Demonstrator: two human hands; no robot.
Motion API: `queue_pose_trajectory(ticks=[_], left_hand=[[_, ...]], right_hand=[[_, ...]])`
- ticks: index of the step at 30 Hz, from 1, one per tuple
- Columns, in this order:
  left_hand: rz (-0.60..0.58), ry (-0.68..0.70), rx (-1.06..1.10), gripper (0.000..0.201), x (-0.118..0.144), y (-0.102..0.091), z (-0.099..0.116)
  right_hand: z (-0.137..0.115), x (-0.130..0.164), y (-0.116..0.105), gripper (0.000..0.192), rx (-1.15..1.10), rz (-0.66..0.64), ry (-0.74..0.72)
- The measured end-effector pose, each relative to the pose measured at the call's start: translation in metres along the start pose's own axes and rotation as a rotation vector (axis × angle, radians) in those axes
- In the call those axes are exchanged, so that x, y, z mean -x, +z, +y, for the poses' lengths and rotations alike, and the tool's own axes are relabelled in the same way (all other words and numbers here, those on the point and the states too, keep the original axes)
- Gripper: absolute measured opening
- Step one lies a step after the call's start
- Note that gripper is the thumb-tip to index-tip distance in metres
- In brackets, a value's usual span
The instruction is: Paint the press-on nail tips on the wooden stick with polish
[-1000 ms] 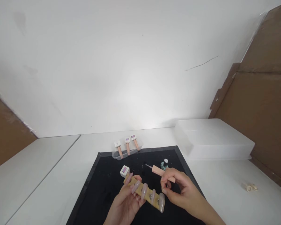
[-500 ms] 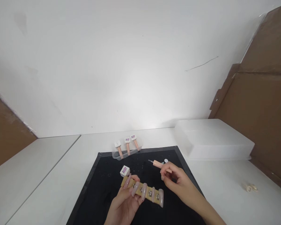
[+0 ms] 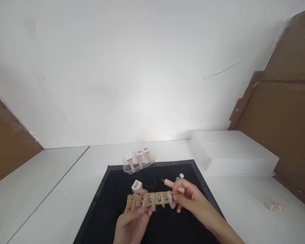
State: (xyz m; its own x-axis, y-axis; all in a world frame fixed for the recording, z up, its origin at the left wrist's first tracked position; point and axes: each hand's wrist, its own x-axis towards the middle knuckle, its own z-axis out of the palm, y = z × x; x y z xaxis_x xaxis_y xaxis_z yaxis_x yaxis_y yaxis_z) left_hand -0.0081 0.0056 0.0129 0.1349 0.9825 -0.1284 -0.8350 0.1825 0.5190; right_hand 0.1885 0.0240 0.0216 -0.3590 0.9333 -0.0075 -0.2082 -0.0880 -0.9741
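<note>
My left hand [image 3: 133,222] is closed around the left part of a tan nail display strip [image 3: 156,196], held level above the black mat. Several long, glossy pinkish false nails [image 3: 153,202] cross the strip, with round metal studs between them. My right hand [image 3: 190,196] grips a pink-handled nail polish brush [image 3: 169,183], its bristle tip pointing left. The thumb and a finger of that hand are also at the strip's right end, touching or very near the last nail. Just behind the strip is a square white polish bottle [image 3: 136,185] with a purple design.
A clear tray [image 3: 128,171] with three pink-handled polish bottles [image 3: 139,159] stands at the mat's back edge. A small white disc [image 3: 181,176] lies beyond my right hand. To the right are a translucent white box [image 3: 239,159] and small cream rings [image 3: 273,206] on the white table.
The strip has swung from a slant to level, its right end rising. My right hand has come to that end, still with the brush, which has shifted slightly down and left.
</note>
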Motion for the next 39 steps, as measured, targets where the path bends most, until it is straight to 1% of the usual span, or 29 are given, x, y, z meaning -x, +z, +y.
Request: queue_pose_trajectory(ticks=[7,11,13,15,18,22,24,27,29,31,33,36,39], left_hand=[[0.041,0.005,-0.138,0.015,0.004,0.005,0.0],[0.093,-0.003,-0.218,0.023,0.009,0.015,0.002],[0.099,-0.007,-0.26,0.021,0.012,0.021,0.003],[0.098,-0.007,-0.326,0.024,0.014,0.024,0.003],[0.096,0.001,-0.433,0.031,0.014,0.022,0.0],[0.113,0.009,-0.46,0.029,0.011,0.018,-0.003],[0.12,0.012,-0.501,0.031,0.009,0.016,-0.005],[0.084,0.061,-0.581,0.034,0.007,0.013,-0.007],[0.061,0.1,-0.627,0.031,0.007,0.012,-0.009],[0.044,0.107,-0.682,0.028,0.008,0.012,-0.011],[0.012,0.069,-0.716,0.027,0.008,0.012,-0.013],[-0.052,-0.002,-0.694,0.028,0.008,0.011,-0.014],[-0.044,-0.04,-0.638,0.03,0.006,0.01,-0.012]], right_hand=[[0.003,-0.003,0.001,0.019,-0.089,0.01,-0.013],[0.004,-0.003,0.002,0.019,-0.124,-0.011,-0.037],[0.004,-0.003,0.002,0.019,-0.141,-0.004,-0.025],[0.004,-0.003,0.003,0.018,-0.159,-0.002,-0.01],[0.005,-0.003,0.004,0.018,-0.169,-0.015,0.019],[0.005,-0.002,0.005,0.019,-0.161,-0.013,0.078],[0.004,-0.001,0.006,0.019,-0.159,-0.006,0.088],[0.004,-0.001,0.006,0.019,-0.173,0.0,0.085],[0.005,-0.001,0.006,0.019,-0.186,-0.004,0.074],[0.006,-0.002,0.006,0.018,-0.199,-0.014,0.06],[0.008,-0.002,0.007,0.019,-0.212,-0.022,0.054],[0.009,-0.003,0.009,0.021,-0.21,-0.028,0.064],[0.007,-0.003,0.011,0.02,-0.134,-0.026,0.051]])
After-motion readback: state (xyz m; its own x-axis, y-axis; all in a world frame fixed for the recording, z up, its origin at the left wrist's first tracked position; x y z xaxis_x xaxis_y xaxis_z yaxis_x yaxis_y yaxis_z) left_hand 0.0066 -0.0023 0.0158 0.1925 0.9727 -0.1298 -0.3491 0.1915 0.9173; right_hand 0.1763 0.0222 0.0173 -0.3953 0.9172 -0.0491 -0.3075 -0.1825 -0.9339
